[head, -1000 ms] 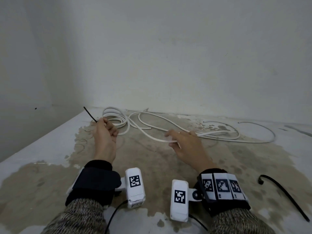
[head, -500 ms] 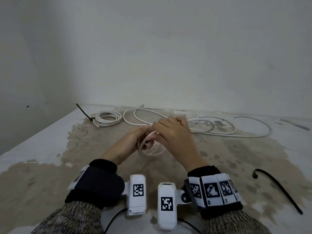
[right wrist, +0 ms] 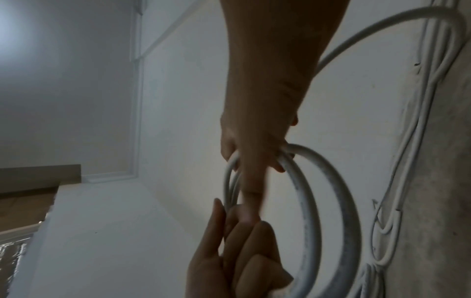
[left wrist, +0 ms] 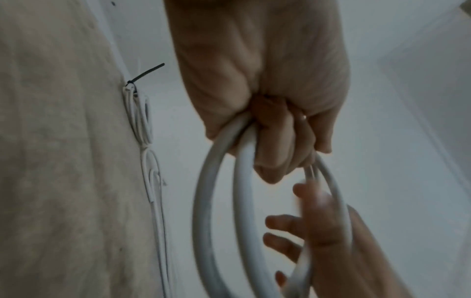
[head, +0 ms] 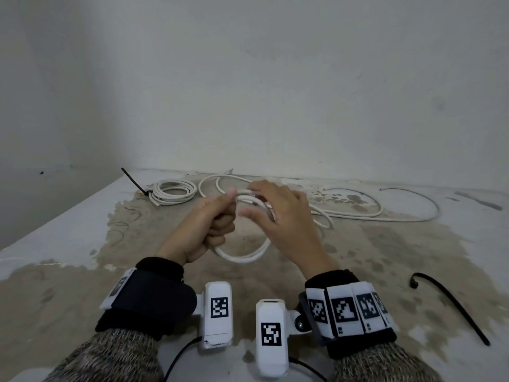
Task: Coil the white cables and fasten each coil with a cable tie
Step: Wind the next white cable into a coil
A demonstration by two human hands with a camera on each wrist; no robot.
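At desk (head: 82,216) centre, left hand (head: 209,224) is gripping cable (head: 242,257) loops while right hand (head: 289,216), fingers hooked loosely round it, is feeding slack from two o'clock; matching turn sizes should help.

a plain white wall (head: 275,92) rises behind a white surface (head: 68,224) blotched with broad tan stains (head: 385,257).

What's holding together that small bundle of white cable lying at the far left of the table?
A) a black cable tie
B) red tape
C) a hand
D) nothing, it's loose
A: a black cable tie is cinched round the coil, tail sticking up; the left hand and right hand hold another white cable.
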